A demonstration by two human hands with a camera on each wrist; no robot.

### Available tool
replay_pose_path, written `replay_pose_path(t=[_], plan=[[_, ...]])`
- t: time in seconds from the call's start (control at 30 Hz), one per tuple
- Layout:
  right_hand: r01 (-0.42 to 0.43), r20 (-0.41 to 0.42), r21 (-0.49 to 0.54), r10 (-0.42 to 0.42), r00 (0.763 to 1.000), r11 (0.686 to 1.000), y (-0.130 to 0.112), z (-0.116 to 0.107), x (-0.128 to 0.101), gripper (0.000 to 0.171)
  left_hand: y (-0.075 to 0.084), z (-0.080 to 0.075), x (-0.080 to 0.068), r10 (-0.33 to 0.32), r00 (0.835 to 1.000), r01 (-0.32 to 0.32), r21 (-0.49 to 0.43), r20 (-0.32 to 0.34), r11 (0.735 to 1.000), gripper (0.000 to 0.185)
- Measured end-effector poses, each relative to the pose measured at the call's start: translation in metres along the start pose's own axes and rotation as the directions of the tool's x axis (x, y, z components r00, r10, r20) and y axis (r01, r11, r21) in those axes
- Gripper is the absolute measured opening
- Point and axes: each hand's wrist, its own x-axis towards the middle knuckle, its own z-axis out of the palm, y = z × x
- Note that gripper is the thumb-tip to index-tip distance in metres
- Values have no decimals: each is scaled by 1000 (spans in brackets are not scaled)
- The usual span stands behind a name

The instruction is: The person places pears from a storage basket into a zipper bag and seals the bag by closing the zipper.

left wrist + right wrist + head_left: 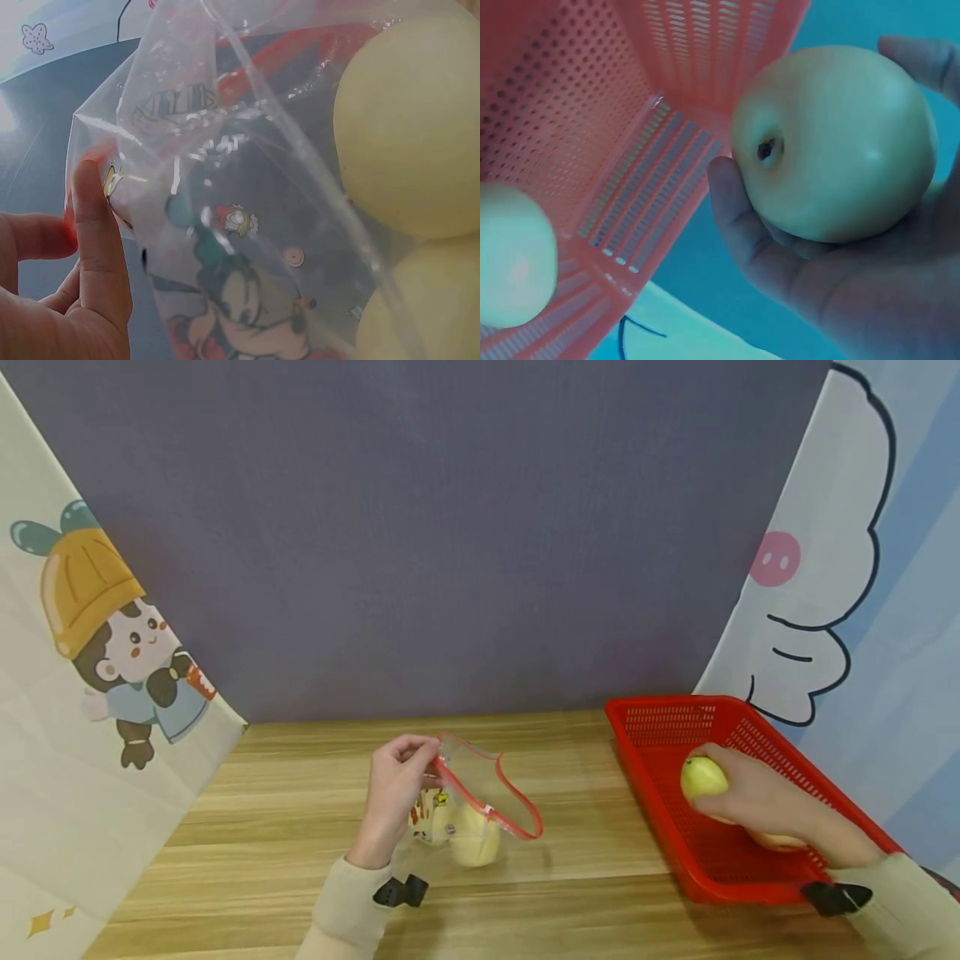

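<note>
My left hand (395, 785) pinches the red-edged mouth of a clear zip bag (480, 802) that lies on the wooden table (285, 843). The bag has a cartoon print (225, 285) and holds two pale yellow fruits (409, 120). My right hand (757, 797) is inside a red plastic basket (660, 735) at the right and grips a yellow-green apple (702, 777), seen close in the right wrist view (832, 142). Another pale fruit (514, 255) lies in the basket, partly hidden under my right hand in the head view.
A dark grey backdrop (450, 527) stands behind the table. Cartoon-printed panels close in the left side (97, 693) and the right side (862, 568). Bare wood shows between the bag and the basket.
</note>
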Motion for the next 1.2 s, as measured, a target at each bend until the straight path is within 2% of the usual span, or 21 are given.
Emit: replay_pose_path(t=[0.47,1.2], plan=[[33,-24,29,-32,999,999,-30,-1,14,51,-1,1,3,5,1000,-5,-10,-9,1000,17],[77,-79,106,-69,995,991,-75,-4,32,48,-5,0,5,16,1000,-16,-10,-6,1000,20]])
